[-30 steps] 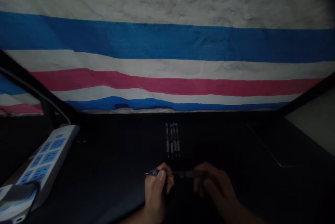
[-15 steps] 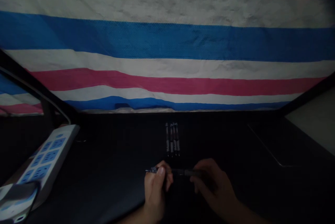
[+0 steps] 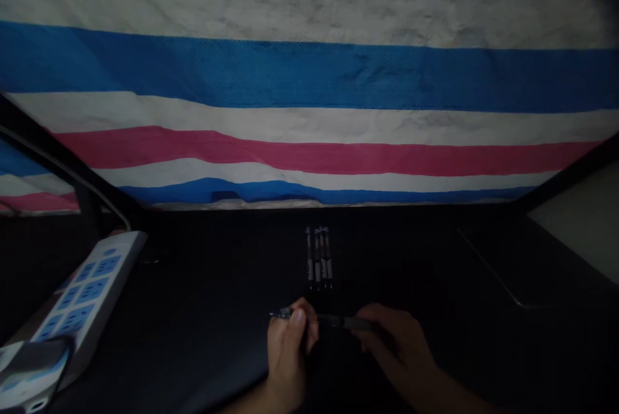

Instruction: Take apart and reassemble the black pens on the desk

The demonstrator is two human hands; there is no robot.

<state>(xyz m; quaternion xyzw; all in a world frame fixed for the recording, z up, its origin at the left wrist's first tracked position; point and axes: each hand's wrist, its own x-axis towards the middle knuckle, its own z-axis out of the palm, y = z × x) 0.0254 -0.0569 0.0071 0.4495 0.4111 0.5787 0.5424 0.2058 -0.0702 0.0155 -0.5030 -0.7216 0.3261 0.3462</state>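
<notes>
A dark pen (image 3: 333,321) lies crosswise between my two hands, low over the black table. My left hand (image 3: 289,349) is closed round its left part, thumb on top, and the clear tip end pokes out to the left. The fingers of my right hand (image 3: 397,343) pinch the pen's right end, which they partly hide. Just beyond the hands, several similar pens (image 3: 319,259) with pale labels lie side by side on the table, pointing away from me.
At the left stands a white power strip (image 3: 91,291) with blue socket faces. A phone-like object (image 3: 36,369) rests over its near end. A flat dark panel (image 3: 541,266) lies at the right. Striped sheeting (image 3: 309,78) hangs behind the black table (image 3: 217,291).
My right hand has shifted slightly down, and more of the pen's right part shows beside its fingers. The left hand and the row of pens stay nearly still.
</notes>
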